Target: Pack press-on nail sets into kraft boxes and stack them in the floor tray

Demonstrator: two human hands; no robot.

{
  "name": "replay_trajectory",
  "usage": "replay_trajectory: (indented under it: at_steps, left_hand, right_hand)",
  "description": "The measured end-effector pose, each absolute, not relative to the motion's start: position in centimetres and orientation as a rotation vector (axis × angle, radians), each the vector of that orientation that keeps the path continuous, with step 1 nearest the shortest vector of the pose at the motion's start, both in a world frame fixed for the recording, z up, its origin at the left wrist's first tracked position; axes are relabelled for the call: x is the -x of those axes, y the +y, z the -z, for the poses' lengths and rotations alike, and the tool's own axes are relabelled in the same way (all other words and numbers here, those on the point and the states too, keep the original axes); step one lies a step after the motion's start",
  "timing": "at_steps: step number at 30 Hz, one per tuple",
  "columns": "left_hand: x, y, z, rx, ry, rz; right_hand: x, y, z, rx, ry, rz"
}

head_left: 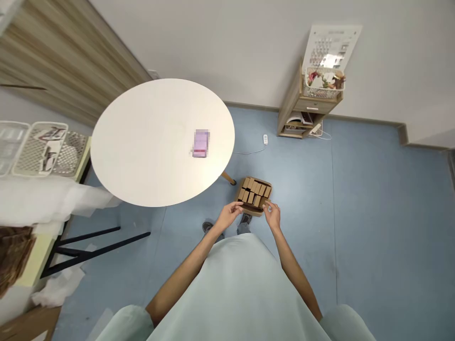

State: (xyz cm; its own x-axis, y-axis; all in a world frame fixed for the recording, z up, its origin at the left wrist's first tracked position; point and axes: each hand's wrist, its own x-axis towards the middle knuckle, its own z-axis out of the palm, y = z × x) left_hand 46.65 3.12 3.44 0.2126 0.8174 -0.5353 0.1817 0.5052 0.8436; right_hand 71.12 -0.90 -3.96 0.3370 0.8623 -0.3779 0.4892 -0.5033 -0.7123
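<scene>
An open cardboard box (253, 211) holds several small brown cartons (255, 187) standing in rows. At its near left corner, my left hand (230, 214) has thumb and fingers pinched together on the rim. My right hand (272, 215) pinches the near right corner in the same way. The fingertips of both hands overlap the cardboard, and their undersides are hidden. Just below the box, a shoe (246, 218) is partly covered by its near edge. Whether the box rests on the floor or is raised, I cannot tell.
A round white table (152, 142) at the left bears a blurred purple item (201, 143). Beyond the box lies a white power strip (265, 139) with its cord. A wooden cabinet (313, 104) stands against the wall. Baskets (39, 149) and a dark-legged bench (76, 255) are at far left.
</scene>
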Motion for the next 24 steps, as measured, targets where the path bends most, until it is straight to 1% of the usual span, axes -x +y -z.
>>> replay_trajectory:
  at_steps: [4,9,16,24]
  left_hand:
    - [-42.9,2.0,-5.5,-0.999,1.361,-0.660]
    - [-36.4,0.0,-7.9,-0.925,1.403,-0.821]
    - [-25.4,-4.0,-11.8,-0.798,1.466,-0.991]
    - [-12.6,-8.8,-15.4,-0.602,1.532,-1.176]
  right_hand:
    - [-68.1,-0.2,0.4,2.027,-1.220,-1.033]
    - [-61.8,0.3,-4.4,1.911,-1.334,-1.063]
    - [-49.6,-0.5,-11.0,1.703,-1.563,-1.073]
    - [-35.0,-2.6,-15.2,1.502,-1.573,-1.187]
